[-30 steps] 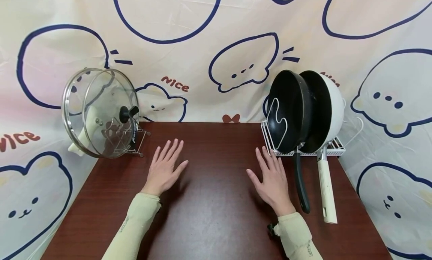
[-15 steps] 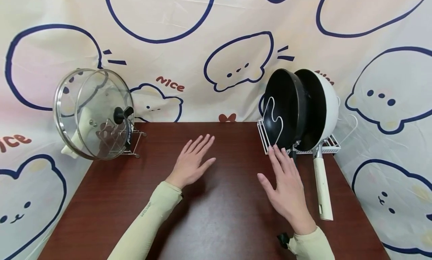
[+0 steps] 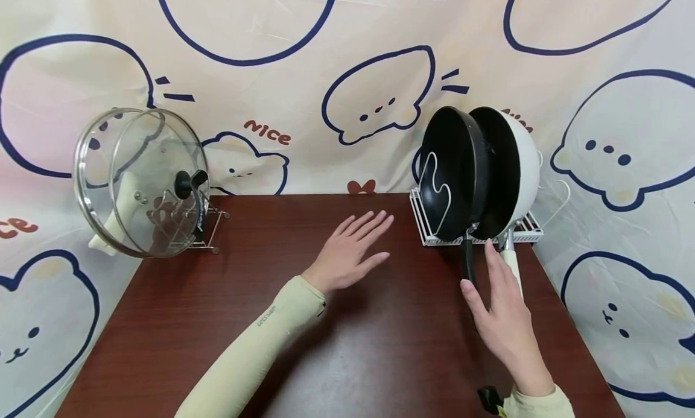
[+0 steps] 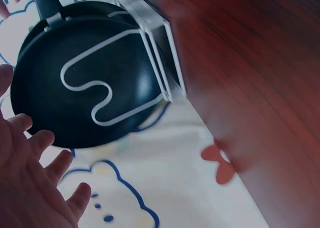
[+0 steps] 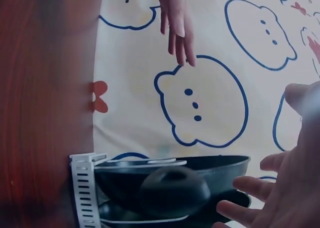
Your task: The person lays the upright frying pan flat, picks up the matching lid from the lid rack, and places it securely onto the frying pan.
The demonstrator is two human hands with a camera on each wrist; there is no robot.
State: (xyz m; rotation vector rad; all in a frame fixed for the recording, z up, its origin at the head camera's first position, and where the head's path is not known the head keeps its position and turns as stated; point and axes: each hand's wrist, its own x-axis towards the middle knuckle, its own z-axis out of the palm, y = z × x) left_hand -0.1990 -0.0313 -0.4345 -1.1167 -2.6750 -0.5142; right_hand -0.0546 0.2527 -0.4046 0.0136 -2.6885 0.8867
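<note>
Beside the right grip (image 3: 507, 321), spread like the left grip (image 3: 347, 255), the straight, plastic-looking black pan handle (image 3: 467, 261) seems best wrapped squarely.

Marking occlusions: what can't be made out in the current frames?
Head: lower ends of black handle and white handle, hidden behind right hand.
Head: whether it touches either; same hand blocks it.
Head: left sleeve print, too small to read.
Right wrist: white pan, partly cut off by bottom edge.
Left wrist: part of left hand, past left edge.
</note>
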